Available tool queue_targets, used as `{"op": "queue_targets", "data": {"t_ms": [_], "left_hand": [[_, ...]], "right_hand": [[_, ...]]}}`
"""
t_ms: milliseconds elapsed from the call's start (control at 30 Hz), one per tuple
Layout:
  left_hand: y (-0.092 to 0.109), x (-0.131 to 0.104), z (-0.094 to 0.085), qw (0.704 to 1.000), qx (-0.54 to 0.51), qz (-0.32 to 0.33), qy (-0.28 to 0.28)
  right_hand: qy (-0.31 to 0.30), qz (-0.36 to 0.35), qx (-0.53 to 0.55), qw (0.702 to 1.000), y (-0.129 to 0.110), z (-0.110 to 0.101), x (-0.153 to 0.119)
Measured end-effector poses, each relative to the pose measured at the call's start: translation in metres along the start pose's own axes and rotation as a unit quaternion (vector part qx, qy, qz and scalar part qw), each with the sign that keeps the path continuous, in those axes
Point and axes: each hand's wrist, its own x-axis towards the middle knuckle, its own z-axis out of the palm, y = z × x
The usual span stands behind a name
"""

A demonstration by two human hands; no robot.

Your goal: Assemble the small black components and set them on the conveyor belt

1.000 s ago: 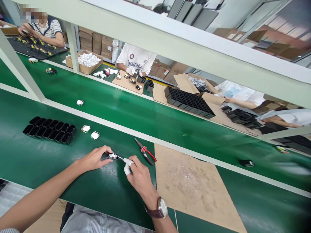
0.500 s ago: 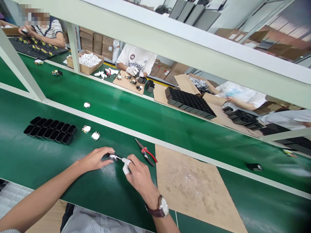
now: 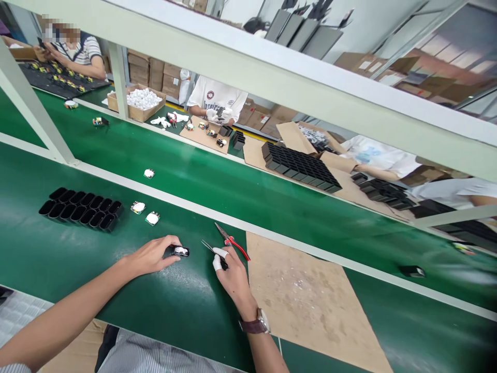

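Observation:
My left hand is closed around a small black plastic case, thumb and fingers on its sides. White material and small parts show in the case's open top. To the right of it, my right hand, with white finger cots on thumb and forefinger, grips tweezers. Their thin tips are apart from the case and point up and left. Just beyond that hand lie red-handled long-nose pliers. Two small circuit boards with white tops, one circuit board nearer me and another circuit board, rest beyond my left hand.
Two rows of empty black cases stand at the left. A stained cardboard sheet covers the bench at right. Behind a pale rail runs a green conveyor carrying boards and a black case. Several co-workers sit across it.
My right hand has drawn back to the right, taking the tweezers away from the case. My left hand stays put. Items on the conveyor have shifted right.

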Motion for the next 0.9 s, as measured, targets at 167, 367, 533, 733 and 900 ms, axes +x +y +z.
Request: {"op": "queue_targets", "data": {"t_ms": [167, 367, 533, 733, 900], "left_hand": [[0.001, 0.002, 0.004, 0.996, -0.014, 0.094, -0.001], [0.004, 0.014, 0.013, 0.913, -0.368, -0.135, 0.108], [0.008, 0.026, 0.006, 0.780, -0.554, -0.255, 0.143], [0.014, 0.026, 0.007, 0.785, -0.547, -0.245, 0.154], [0.006, 0.048, -0.007, 0.937, -0.294, -0.146, 0.121]], "right_hand": [[-0.011, -0.045, -0.059, 0.997, -0.016, 0.011, 0.016], [0.009, -0.111, 0.000, 0.994, -0.043, 0.024, 0.036], [-0.007, -0.142, 0.015, 0.990, -0.040, 0.040, 0.024], [-0.023, -0.161, 0.016, 0.987, -0.038, 0.046, 0.018], [-0.037, -0.171, 0.012, 0.984, -0.036, 0.049, 0.017]]}}
